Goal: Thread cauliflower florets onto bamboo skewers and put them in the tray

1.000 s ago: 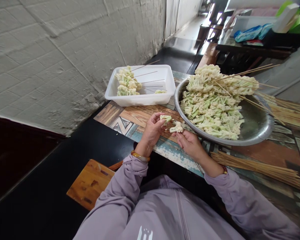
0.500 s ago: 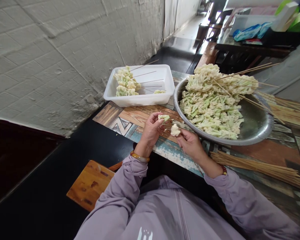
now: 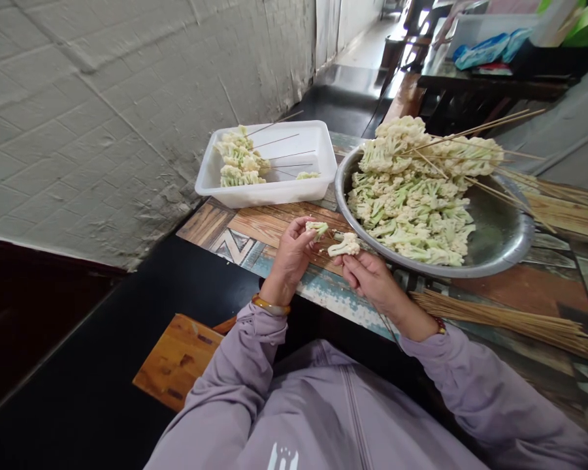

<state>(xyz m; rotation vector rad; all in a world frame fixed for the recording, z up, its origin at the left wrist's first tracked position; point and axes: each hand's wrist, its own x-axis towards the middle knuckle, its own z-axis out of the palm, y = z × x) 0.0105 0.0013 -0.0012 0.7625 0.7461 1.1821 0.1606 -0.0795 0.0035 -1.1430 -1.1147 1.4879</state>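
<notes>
My left hand (image 3: 294,251) pinches a small cauliflower floret (image 3: 317,228), its pale green stem toward the right. Close beside it, my right hand (image 3: 370,277) is closed on another cauliflower floret (image 3: 345,245), whose stem points left. Thin sticks (image 3: 388,324) slant down from beneath the right hand; their upper ends are hidden, so I cannot tell whether the fingers hold them. Both hands are over the near edge of the patterned wooden table (image 3: 264,225). The two florets are close together but apart.
A white plastic tub (image 3: 294,192) holds skewered cauliflower at the back left. To the right, a metal basin (image 3: 512,245) is heaped with florets, with skewered ones on top. A bundle of bamboo skewers (image 3: 509,320) lies in front of it. A wooden stool (image 3: 176,359) stands lower left.
The floret in my right hand has turned, so its stem now shows pointing left. My left hand keeps its floret almost still. The whole view has shifted slightly.
</notes>
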